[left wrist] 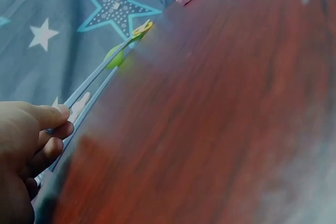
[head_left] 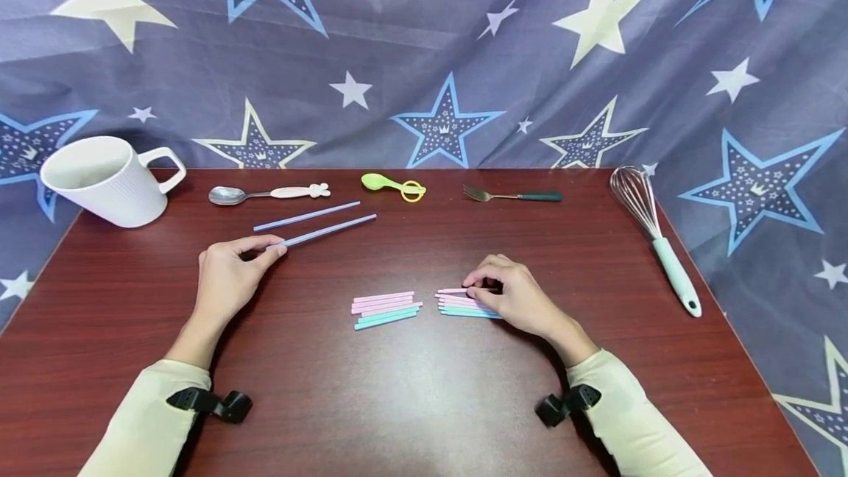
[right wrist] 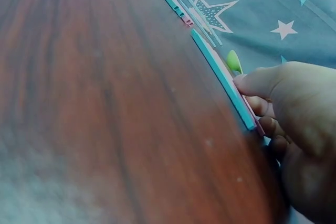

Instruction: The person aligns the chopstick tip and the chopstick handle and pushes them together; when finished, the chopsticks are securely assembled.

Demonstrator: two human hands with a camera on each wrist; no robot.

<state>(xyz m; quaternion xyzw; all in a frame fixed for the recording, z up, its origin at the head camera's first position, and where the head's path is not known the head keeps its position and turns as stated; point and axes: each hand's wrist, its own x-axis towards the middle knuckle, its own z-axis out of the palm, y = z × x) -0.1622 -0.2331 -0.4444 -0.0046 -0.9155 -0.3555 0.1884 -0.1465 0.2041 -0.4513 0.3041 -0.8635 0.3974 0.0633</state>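
Observation:
My left hand pinches the near-left end of a long blue straw between thumb and fingertips. A second blue straw lies just behind it, roughly parallel. Over the right-hand bundle, my right hand has thumb and fingers pinching the farthest pink straw. Short pink straws and turquoise straws lie side by side in that bundle, their right ends hidden by the hand. To its left, across a small gap, rests another group of short pink straws and turquoise straws.
A white mug stands at the back left. Along the back edge lie a spoon with a white handle, a small green spoon with a yellow ring and a fork. At right is a whisk. Star-patterned cloth hangs behind.

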